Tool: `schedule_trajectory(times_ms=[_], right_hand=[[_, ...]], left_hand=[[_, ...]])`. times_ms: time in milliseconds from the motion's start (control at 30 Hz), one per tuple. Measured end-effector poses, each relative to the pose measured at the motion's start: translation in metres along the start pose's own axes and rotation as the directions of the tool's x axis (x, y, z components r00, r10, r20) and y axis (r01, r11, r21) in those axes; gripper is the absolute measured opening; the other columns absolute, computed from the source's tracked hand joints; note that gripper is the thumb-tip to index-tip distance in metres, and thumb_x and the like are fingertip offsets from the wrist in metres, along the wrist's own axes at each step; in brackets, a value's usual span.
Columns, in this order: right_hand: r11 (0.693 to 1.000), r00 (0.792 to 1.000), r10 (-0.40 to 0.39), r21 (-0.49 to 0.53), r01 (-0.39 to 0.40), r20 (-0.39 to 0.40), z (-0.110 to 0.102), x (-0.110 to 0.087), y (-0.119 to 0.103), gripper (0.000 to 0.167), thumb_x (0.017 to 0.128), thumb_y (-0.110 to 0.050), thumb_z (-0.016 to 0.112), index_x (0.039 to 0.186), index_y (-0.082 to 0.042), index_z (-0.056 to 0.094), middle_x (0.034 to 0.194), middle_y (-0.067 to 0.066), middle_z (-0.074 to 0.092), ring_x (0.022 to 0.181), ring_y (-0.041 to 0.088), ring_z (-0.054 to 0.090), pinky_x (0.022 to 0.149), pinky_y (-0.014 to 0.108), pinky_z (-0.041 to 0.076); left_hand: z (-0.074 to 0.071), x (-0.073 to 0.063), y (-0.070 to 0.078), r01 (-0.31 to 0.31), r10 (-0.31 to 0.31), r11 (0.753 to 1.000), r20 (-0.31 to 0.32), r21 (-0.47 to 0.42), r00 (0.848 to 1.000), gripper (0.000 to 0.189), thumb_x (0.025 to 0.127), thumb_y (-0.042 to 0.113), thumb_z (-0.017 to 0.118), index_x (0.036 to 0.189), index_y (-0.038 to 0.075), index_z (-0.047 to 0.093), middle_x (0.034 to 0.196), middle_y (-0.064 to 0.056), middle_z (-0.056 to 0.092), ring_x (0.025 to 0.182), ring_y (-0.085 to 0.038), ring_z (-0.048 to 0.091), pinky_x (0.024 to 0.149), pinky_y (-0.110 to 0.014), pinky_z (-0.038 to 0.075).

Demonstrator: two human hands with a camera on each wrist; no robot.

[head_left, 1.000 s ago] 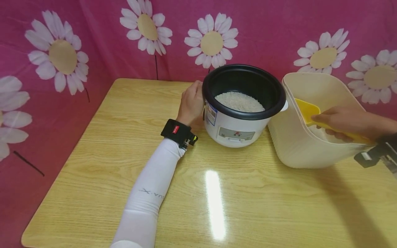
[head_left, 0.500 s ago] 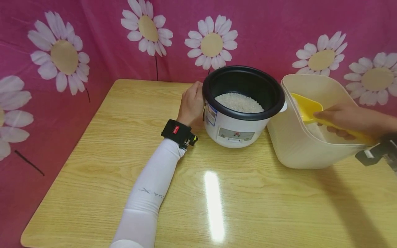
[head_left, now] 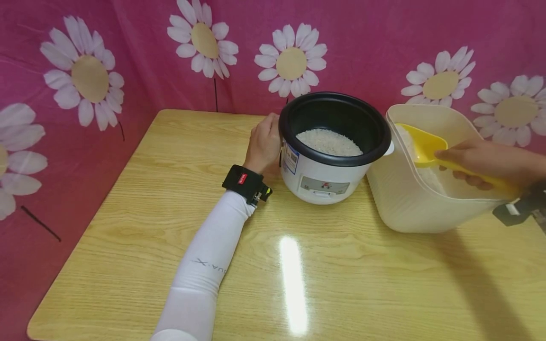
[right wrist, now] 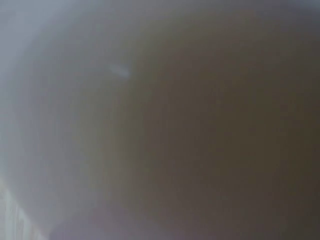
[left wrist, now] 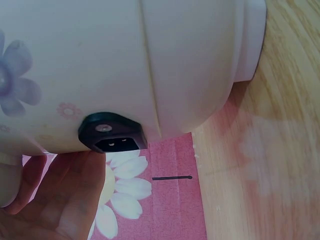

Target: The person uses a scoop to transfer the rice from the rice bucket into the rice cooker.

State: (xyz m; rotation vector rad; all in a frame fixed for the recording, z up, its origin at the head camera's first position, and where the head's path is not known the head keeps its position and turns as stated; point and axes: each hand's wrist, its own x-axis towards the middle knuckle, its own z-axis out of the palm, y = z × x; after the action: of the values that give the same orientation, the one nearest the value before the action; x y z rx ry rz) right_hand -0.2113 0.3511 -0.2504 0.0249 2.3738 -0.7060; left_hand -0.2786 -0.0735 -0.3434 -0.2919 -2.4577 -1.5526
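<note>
In the head view a white rice cooker (head_left: 326, 192) with a black inner pot (head_left: 337, 106) stands upright, raw rice (head_left: 328, 142) lying in the pot. My left hand (head_left: 262, 144) grips the cooker's left side near the rim; in the left wrist view its fingers (left wrist: 82, 175) lie against the white wall, beside a black power socket (left wrist: 112, 134). My right hand (head_left: 482, 163) holds a yellow scoop (head_left: 426, 144) by its handle, inside the mouth of a cream bin (head_left: 409, 203). Some rice shows in the scoop's left part. The right wrist view is too blurred to read.
The bin stands close against the cooker's right side, with rice (head_left: 432, 180) inside it. Both are on a wooden table (head_left: 256, 265) with a pink flowered cloth (head_left: 362, 42) behind and to the left.
The scoop has risen a little in the bin and tilted, showing more of its bowl and some rice. My left hand stays on the cooker. The head view has shifted slightly.
</note>
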Motion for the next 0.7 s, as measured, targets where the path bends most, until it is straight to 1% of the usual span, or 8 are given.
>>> schedule_trajectory(times_ms=[100,233,333,467,633,700], right_hand=[[1.0,1.0,0.004,0.019,-0.004,-0.001,-0.002,-0.001,0.004,0.054,0.11,-0.048,0.036,0.128,0.001,0.05,0.067,-0.001,0.047,0.049,0.016,0.043,0.047,0.031,0.041],[0.998,0.999,0.052,0.037,-0.052,-0.011,-0.004,-0.002,0.007,0.065,0.109,-0.055,0.035,0.137,0.003,0.041,0.071,-0.001,0.048,0.052,0.014,0.043,0.048,0.031,0.041],[0.996,0.996,0.092,0.024,-0.091,-0.021,-0.003,-0.004,0.006,0.071,0.108,-0.058,0.034,0.144,0.003,0.036,0.074,-0.001,0.05,0.054,0.014,0.045,0.051,0.028,0.042],[0.994,0.993,0.112,0.021,-0.111,-0.035,-0.002,-0.009,0.007,0.075,0.106,-0.062,0.033,0.145,0.002,0.035,0.076,-0.001,0.05,0.057,0.015,0.045,0.052,0.029,0.041],[0.99,0.99,0.125,0.071,-0.12,-0.06,-0.001,-0.015,0.009,0.079,0.105,-0.065,0.034,0.145,0.002,0.034,0.076,-0.002,0.05,0.058,0.015,0.045,0.053,0.031,0.041],[0.989,0.99,0.121,0.091,-0.115,-0.066,-0.001,-0.016,0.01,0.078,0.105,-0.065,0.034,0.145,0.002,0.035,0.075,-0.003,0.051,0.058,0.016,0.045,0.053,0.031,0.041]], left_hand=[[0.001,0.0,0.0,-0.009,0.009,1.0,0.0,0.002,1.0,0.043,0.112,0.034,0.028,0.111,0.006,0.06,0.092,-0.009,0.054,0.095,-0.025,0.055,0.081,-0.032,0.04],[0.0,0.0,0.001,-0.005,0.005,1.0,0.003,0.007,1.0,0.043,0.112,0.036,0.029,0.111,0.006,0.06,0.092,-0.009,0.054,0.095,-0.025,0.055,0.081,-0.033,0.04],[0.0,0.0,0.0,-0.002,0.002,1.0,0.002,0.006,1.0,0.044,0.112,0.037,0.029,0.111,0.006,0.06,0.092,-0.009,0.054,0.095,-0.025,0.055,0.081,-0.033,0.04],[0.0,0.0,-0.001,0.006,-0.006,1.0,0.003,0.005,1.0,0.044,0.112,0.036,0.029,0.112,0.006,0.061,0.093,-0.009,0.055,0.096,-0.025,0.055,0.082,-0.033,0.04],[0.001,0.0,-0.001,0.009,-0.009,1.0,0.006,0.007,1.0,0.044,0.112,0.036,0.028,0.113,0.006,0.061,0.094,-0.009,0.055,0.097,-0.025,0.055,0.082,-0.033,0.04],[0.001,0.0,-0.001,0.009,-0.009,1.0,0.004,0.01,1.0,0.044,0.112,0.036,0.028,0.113,0.006,0.06,0.094,-0.009,0.055,0.098,-0.025,0.055,0.082,-0.033,0.04]])
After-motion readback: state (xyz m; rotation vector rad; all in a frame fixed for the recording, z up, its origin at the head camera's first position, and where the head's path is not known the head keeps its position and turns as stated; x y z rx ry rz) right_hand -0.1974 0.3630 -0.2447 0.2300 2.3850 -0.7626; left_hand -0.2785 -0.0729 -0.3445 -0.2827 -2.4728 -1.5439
